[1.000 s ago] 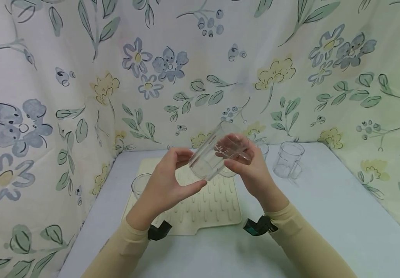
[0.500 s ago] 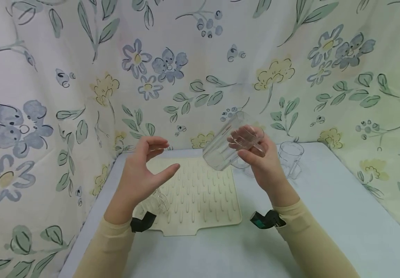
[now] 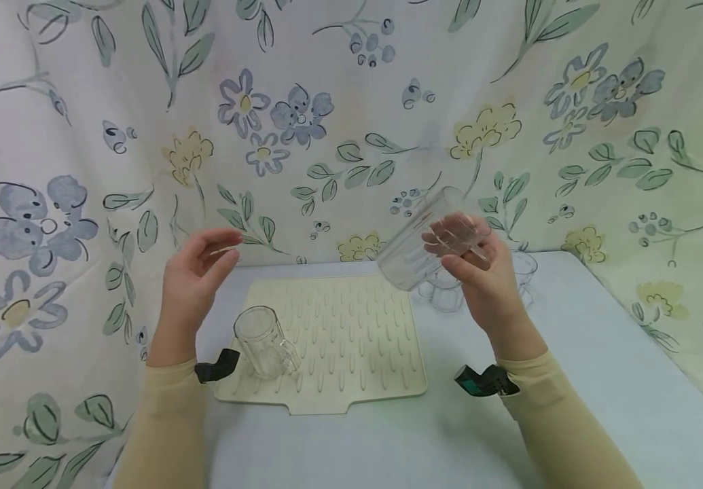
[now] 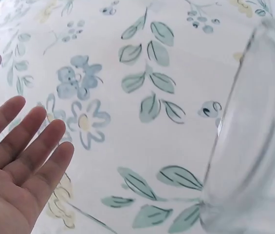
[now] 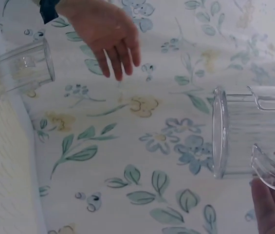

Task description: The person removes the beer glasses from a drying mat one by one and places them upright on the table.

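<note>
My right hand holds a clear glass mug in the air, tilted, over the right back part of a cream ribbed drying mat. Its fingers show through the glass near the handle, and the right wrist view shows that mug too. My left hand is raised at the left with fingers relaxed and nothing in it; the left wrist view shows its fingers spread. Below and right of it, another clear mug stands on the mat's left side, handle to the right.
More clear mugs stand on the white table at the right back: one mug sits beside the mat, another mug is partly hidden by my right hand. A flower-patterned cloth hangs around the back and sides.
The left hand has let go of the held mug and moved left, uncovering the mug on the mat. My right hand has carried its mug to the right and slightly up.
</note>
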A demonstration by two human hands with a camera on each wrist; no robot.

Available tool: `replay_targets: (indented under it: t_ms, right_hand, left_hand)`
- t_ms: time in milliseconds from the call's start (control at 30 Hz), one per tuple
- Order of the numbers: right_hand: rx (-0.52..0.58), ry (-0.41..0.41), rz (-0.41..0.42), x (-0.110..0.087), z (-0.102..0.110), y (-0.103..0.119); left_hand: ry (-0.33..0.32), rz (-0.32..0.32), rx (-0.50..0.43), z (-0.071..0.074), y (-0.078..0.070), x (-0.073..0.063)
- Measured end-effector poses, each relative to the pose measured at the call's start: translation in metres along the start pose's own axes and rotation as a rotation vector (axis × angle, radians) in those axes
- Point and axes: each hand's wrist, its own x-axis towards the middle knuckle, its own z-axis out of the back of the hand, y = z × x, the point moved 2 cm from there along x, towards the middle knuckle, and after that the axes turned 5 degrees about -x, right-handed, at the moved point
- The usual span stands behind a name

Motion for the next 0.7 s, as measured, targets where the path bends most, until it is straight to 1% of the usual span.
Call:
replay_targets:
  t_ms: [167, 267, 400, 467, 567, 700]
  right_hand:
    - [0.009, 0.004, 0.029, 0.001, 0.003, 0.005]
    - [0.016, 0.008, 0.032, 0.001, 0.003, 0.007]
    - [0.016, 0.017, 0.032, 0.003, 0.004, 0.009]
    - [0.009, 0.017, 0.035, 0.003, 0.005, 0.011]
    - [0.006, 0.006, 0.037, 0.003, 0.007, 0.013]
    - [0.010, -0.010, 0.038, 0.002, 0.009, 0.016]
  left_hand:
    - [-0.052, 0.129, -0.088, 0.023, 0.040, 0.002]
    - [-0.080, 0.200, -0.125, 0.036, 0.064, 0.000]
    - [-0.111, 0.269, -0.160, 0.047, 0.088, -0.006]
    - [-0.111, 0.296, -0.166, 0.051, 0.099, -0.008]
    - [-0.095, 0.334, -0.211, 0.056, 0.118, -0.012]
    - [-0.050, 0.406, -0.329, 0.062, 0.147, -0.020]
